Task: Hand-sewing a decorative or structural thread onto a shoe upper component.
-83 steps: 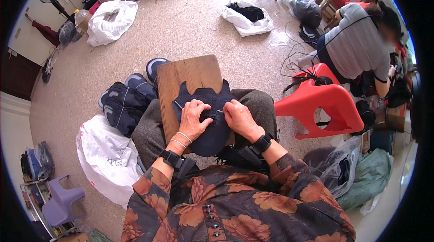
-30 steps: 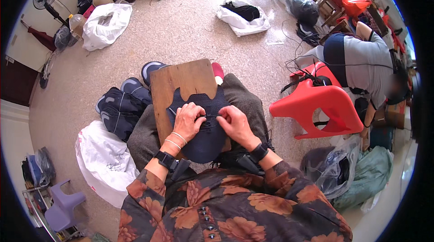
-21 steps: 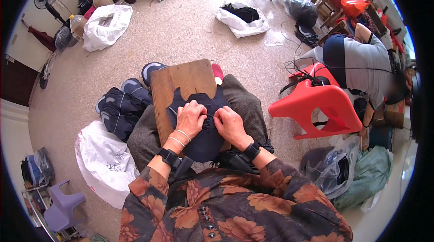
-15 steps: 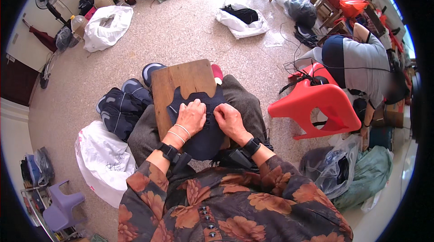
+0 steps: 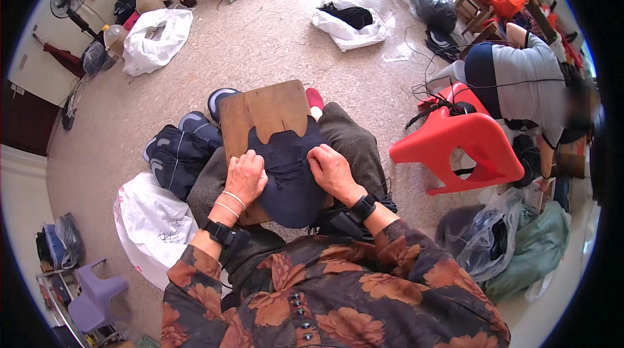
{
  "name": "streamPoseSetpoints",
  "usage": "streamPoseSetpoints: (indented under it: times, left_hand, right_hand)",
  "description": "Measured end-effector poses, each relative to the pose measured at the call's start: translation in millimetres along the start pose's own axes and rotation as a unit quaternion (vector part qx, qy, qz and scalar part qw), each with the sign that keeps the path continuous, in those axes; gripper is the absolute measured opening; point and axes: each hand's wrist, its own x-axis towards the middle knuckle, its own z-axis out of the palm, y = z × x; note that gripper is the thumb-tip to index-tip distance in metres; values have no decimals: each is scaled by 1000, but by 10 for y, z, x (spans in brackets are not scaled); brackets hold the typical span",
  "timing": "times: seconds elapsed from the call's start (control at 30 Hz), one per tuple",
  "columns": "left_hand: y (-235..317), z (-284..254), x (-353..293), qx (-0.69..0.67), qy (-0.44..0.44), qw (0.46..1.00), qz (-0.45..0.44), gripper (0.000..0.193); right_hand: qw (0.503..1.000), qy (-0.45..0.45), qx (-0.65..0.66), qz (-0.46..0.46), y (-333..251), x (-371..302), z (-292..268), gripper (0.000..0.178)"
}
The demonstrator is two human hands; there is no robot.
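A dark navy shoe upper [image 5: 290,195] lies on the wooden board [image 5: 276,97] across my lap, its rounded toe toward me and its notched collar end away. Black lace is threaded in rows across its middle. My left hand [image 5: 246,176] is closed on the upper's left edge, fingers curled. My right hand [image 5: 331,171] pinches the right edge beside the lace rows. The fingertips of both hands are partly hidden, and the lace ends cannot be made out.
Bundled navy uppers [image 5: 179,162] and a white sack [image 5: 156,221] lie at my left. A red stool [image 5: 465,146] stands at my right, with a bending person [image 5: 526,81] beyond it. An open white bag [image 5: 351,36] of black laces sits on the floor ahead.
My left hand has moved left from the middle of the upper to its left edge, uncovering the lace rows. My right hand stays at the right edge.
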Motion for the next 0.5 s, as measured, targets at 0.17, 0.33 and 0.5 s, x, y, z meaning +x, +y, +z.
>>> streamPoseSetpoints:
  times: [0.17,0.33,0.5]
  left_hand:
    - [130,-59,3,-76,51,996,-6,14]
    - [331,-139,-85,-300,-8,950,-91,14]
    - [103,-21,-316,-326,149,893,-272,15]
  right_hand:
    - [1000,-7,-16,-5,-39,2,12,6]
    - [1000,4,-4,-4,-128,49,-61,7]
    - [997,16,54,-52,-231,116,-45,11]
